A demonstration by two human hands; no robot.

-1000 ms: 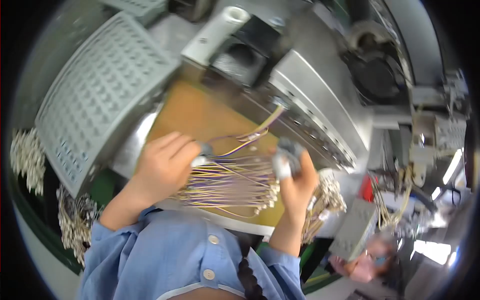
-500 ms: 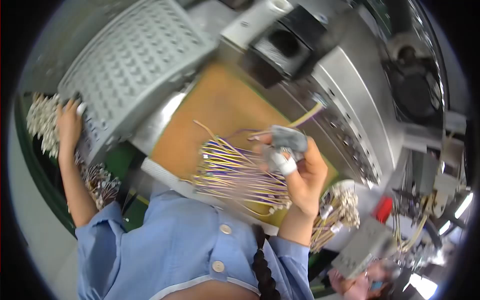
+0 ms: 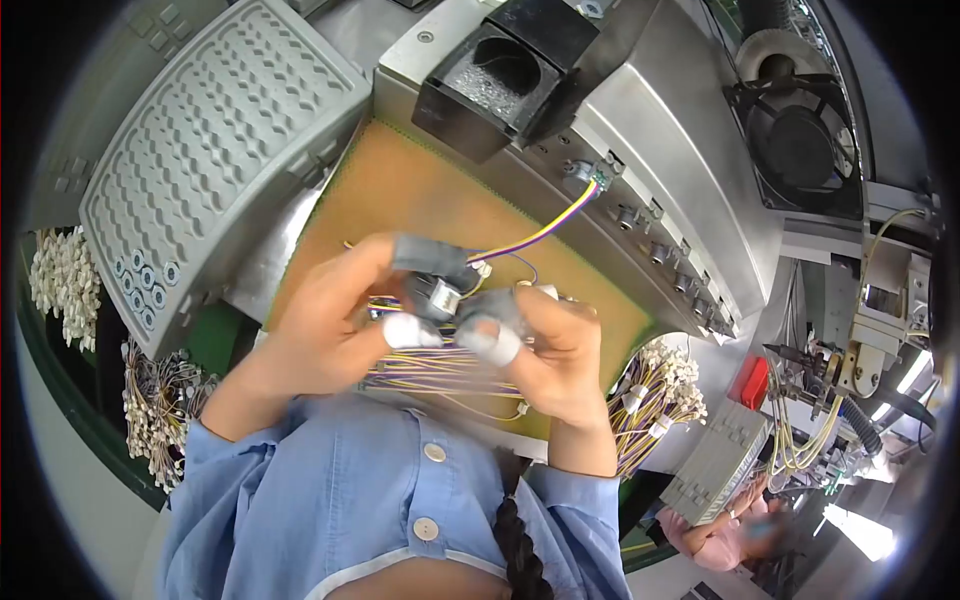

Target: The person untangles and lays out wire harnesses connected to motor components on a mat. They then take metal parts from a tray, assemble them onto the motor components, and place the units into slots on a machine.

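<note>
Over the orange mat (image 3: 400,180), my left hand (image 3: 350,310) pinches a small metallic cylindrical part (image 3: 444,296), its thumb and finger wrapped in grey and white coverings. Close beside it my right hand (image 3: 545,345) has its covered fingertips pressed together near a white connector; what they hold is hidden and blurred. A yellow and purple wire (image 3: 540,232) runs from between the hands to a small green board (image 3: 600,178) at the metal machine. Below the hands lies a row of yellow and purple wires (image 3: 440,372), partly covered by them.
At left stands a grey perforated tray (image 3: 220,130) with round metallic parts in its lower corner. Bundles of white connectors (image 3: 65,285) lie beyond it, more wires (image 3: 655,400) at right. A black box (image 3: 500,85) tops the machine. A person (image 3: 730,535) sits at lower right.
My left hand has come from the tray's lower left corner to the middle, now holding the metallic part. My right hand has moved slightly left and down, meeting it. The view has shifted.
</note>
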